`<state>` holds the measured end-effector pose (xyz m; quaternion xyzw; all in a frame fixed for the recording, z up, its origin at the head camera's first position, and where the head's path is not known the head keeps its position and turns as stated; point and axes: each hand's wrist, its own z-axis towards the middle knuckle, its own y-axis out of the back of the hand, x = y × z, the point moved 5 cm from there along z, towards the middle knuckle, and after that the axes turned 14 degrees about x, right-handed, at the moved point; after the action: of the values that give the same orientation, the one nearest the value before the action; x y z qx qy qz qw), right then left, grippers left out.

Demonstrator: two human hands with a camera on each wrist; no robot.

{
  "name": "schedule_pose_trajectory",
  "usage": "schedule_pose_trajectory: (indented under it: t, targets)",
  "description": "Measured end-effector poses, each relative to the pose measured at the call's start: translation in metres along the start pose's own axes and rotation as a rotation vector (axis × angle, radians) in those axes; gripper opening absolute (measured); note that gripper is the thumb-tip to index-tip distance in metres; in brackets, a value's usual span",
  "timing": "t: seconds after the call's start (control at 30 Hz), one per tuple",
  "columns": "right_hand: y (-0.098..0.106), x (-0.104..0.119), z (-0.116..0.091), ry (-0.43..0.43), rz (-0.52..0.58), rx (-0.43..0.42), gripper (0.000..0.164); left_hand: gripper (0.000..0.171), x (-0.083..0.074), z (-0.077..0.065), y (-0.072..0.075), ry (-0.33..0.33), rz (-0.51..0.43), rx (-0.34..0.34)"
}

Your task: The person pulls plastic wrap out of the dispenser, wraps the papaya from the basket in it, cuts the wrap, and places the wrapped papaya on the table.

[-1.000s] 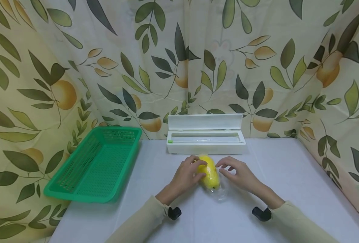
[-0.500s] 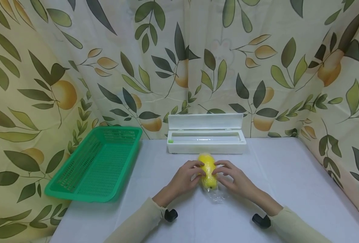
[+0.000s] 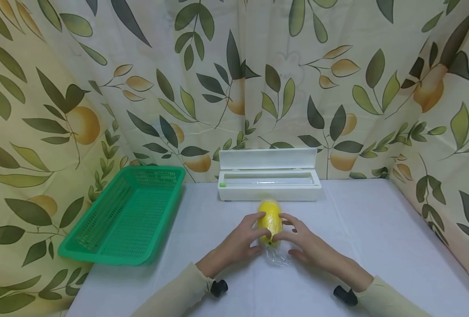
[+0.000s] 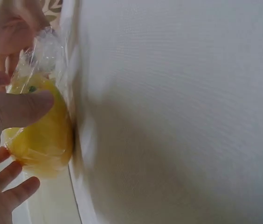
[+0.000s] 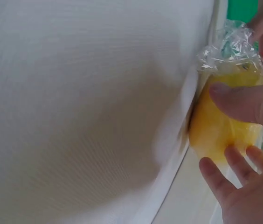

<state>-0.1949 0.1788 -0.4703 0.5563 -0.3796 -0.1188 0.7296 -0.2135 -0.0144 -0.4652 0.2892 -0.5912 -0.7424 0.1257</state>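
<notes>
A yellow fruit (image 3: pixel 270 216), long and rounded with a small dark spot at its near end, lies on the white tablecloth in clear cling film (image 3: pixel 275 256). Loose film bunches out past that near end. My left hand (image 3: pixel 240 237) grips the fruit's left side, its thumb over the near end and its fingers farther along. From the right, my right hand (image 3: pixel 309 244) holds it in the same way, thumb near the dark spot. Both wrist views show the wrapped fruit (image 4: pixel 43 133) between thumb and fingers, with the crumpled film (image 5: pixel 231 46) beyond the thumb.
Just behind the fruit stands a white cling film box (image 3: pixel 270 193) with its lid raised. A green plastic basket (image 3: pixel 149 255) sits at the left of the table. Leaf-patterned curtain (image 3: pixel 274 44) surrounds the back and sides.
The fruit has turned to point straight toward me and shifted slightly left. My right hand, apart from it at first, has come against its right side, and both thumbs now lie at the near end.
</notes>
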Motion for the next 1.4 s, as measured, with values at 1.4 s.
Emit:
schedule_pose_trajectory:
  t: [1.4]
  targets:
    - [0.010,-0.008,0.011,-0.003,0.172,-0.239,0.021,0.016,0.008,0.015,0.002,0.125,-0.266,-0.167]
